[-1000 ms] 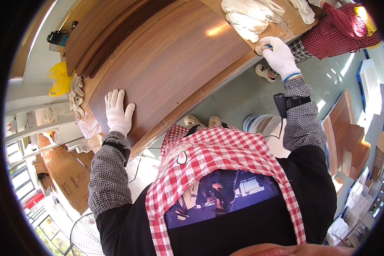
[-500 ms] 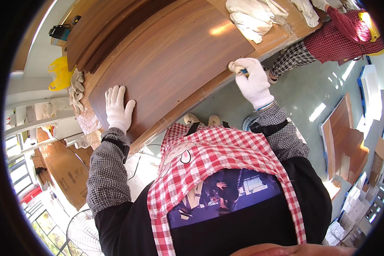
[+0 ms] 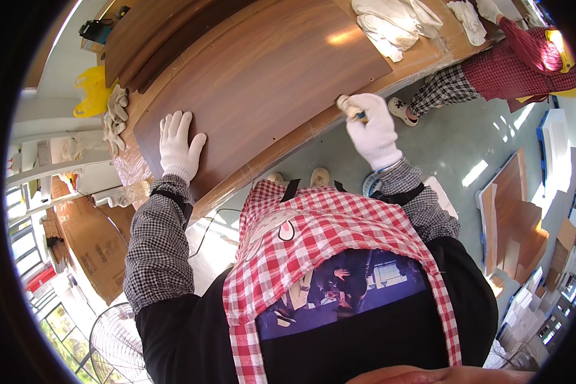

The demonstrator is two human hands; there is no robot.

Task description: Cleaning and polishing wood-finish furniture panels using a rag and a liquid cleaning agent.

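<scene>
A long brown wood-grain panel (image 3: 262,89) lies on the workbench, with small dark holes along its near edge. My left hand (image 3: 180,148), in a white knit glove, rests on the panel's left part with fingers stretched out and thumb apart. Off to the right, my right hand (image 3: 372,133), gloved the same way, is closed around a small tan object with a rounded end (image 3: 344,104). A bit of blue shows between the fingers; the grip hides the rest, so its kind is unclear. This object is at the panel's near edge; whether it touches is unclear.
Stacked brown boards (image 3: 166,32) lie beyond the panel. White cloths (image 3: 397,25) sit at the far right of the bench. Gloves (image 3: 116,115) and a yellow plastic bag (image 3: 93,93) are at its left end. Another person (image 3: 486,70) stands at right; a fan (image 3: 116,339) is lower left.
My right hand, with the small tan object, has shifted slightly left and nearer along the panel's edge. My left hand stays flat on the panel. The whole view has tilted a little.
</scene>
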